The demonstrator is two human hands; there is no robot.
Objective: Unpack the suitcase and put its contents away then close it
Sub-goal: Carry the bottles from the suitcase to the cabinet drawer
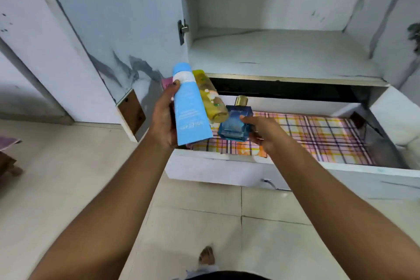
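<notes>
Several toiletries are in the person's grasp above an open drawer (227, 163), so the putting-away stage is under way but unfinished. The left hand (162, 120) is curled round a light blue tube (189, 107), with a yellow bottle (212, 100) pressed against the tube's far side and a sliver of something pink (167, 83) showing behind the thumb; whether that hand truly grips all three I cannot tell. The right hand (261, 130), just beside the left, pinches a blue glass perfume bottle (236, 123) with a gold cap, thumb on its front face.

Below both hands lies a checked cloth (318, 134) lining or filling the drawer. Beyond the hands, higher up, a wardrobe shelf (284, 52) stands bare, its door (102, 29) swung open to the left hand's side.

The suitcase is not in view, so how much remains packed cannot be judged. As I read it, these bottles still need setting down in the drawer or on the shelf, the drawer and door shut, and the suitcase finally closed.
</notes>
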